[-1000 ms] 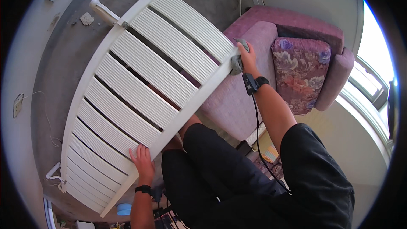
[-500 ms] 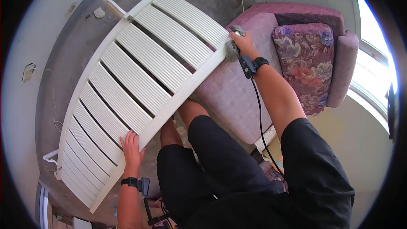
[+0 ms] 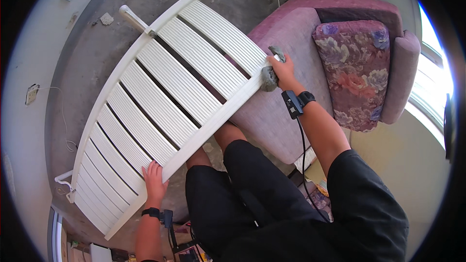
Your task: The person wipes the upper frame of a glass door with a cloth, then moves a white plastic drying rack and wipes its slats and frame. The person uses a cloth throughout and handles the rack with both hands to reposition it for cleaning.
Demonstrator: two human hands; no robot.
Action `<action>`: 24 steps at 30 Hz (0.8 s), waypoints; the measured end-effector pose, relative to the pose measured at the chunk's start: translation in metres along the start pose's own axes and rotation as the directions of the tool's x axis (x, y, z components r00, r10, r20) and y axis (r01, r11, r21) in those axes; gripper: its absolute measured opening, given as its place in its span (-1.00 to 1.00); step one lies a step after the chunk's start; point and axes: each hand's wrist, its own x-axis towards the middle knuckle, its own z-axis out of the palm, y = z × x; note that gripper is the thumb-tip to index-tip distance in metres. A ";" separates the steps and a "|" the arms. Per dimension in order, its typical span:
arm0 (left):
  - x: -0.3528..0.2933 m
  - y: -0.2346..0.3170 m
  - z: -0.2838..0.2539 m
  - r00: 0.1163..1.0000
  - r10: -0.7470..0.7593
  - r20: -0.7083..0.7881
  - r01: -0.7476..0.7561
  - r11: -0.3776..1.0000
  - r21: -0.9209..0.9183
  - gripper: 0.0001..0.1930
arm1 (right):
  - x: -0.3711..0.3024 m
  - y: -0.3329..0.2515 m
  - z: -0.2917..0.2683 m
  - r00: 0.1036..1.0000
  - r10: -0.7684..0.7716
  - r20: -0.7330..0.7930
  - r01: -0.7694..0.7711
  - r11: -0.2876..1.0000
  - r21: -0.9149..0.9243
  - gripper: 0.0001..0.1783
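Here, right hand (image 3: 284, 70) on rag (image 3: 268, 78)

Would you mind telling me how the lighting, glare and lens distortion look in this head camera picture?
In the head view, daylight blows out the window at the right edge; the white slatted panel is bright but keeps its detail, though its straight rails bow with the fisheye; a black vignette rings the frame; the right hand with its grey cloth and the left hand look sharp.

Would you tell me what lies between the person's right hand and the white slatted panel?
A grey cloth, gripped by the right hand, is pressed against the near rail of the white slatted panel, as the head view shows.
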 end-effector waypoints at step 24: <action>0.002 0.005 0.018 0.982 -0.162 -0.095 0.160 0.987 -0.026 -0.39 | -0.207 -0.031 0.080 0.443 -0.277 0.853 0.713 0.685 -0.148 -0.43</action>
